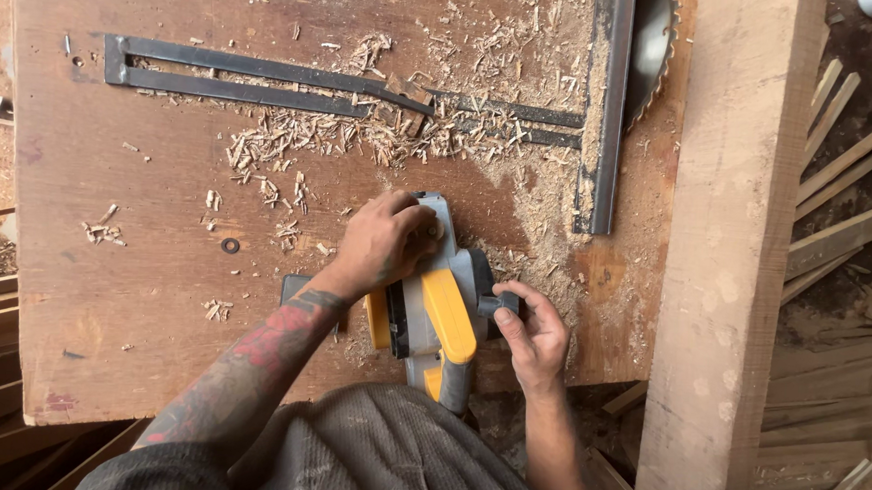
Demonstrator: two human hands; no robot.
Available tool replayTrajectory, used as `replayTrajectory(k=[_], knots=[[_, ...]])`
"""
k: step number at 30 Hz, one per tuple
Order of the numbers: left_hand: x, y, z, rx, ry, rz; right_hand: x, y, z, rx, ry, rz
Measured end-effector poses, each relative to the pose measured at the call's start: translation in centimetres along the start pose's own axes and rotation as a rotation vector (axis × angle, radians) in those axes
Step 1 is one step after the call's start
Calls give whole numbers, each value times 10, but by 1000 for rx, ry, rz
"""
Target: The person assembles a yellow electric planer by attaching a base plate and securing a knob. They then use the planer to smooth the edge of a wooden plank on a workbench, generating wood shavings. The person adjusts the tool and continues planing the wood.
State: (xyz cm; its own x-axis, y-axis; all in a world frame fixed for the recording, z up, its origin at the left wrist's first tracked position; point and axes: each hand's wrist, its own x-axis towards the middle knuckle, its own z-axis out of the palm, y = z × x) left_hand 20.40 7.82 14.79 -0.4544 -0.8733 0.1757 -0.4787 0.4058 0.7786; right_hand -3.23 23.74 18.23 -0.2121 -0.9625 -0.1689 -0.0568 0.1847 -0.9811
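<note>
Planer front knob hidden under gripping left hand; right hand pinches its side port.

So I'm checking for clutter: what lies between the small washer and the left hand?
In the head view, only bare tabletop with a few wood shavings lies between the washer and the left hand.

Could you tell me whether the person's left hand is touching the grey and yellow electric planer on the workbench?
Touching. The head view shows the left hand resting on the front knob of the planer, fingers curled over it.
</note>
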Motion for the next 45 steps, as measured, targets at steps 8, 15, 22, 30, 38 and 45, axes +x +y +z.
replayTrajectory(k=[8, 15, 22, 30, 38, 45], knots=[[-2, -6, -11, -33, -63, 143, 2, 4, -2, 34, 9, 15], [12, -6, -14, -354, 50, 80, 2, 6, -2, 26, 19, 25], [9, -12, -14, -332, -10, 9, -1, 7, -3, 39, 33, 32], [3, 1, 20, 48, 2, -169, -2, 9, 1, 8, 39, 35], [-3, 6, -8, -41, 10, -42, -2, 10, -7, 2, 45, 34], [-7, 3, 8, -124, -53, -137, 4, 16, -8, 6, 40, 19]])
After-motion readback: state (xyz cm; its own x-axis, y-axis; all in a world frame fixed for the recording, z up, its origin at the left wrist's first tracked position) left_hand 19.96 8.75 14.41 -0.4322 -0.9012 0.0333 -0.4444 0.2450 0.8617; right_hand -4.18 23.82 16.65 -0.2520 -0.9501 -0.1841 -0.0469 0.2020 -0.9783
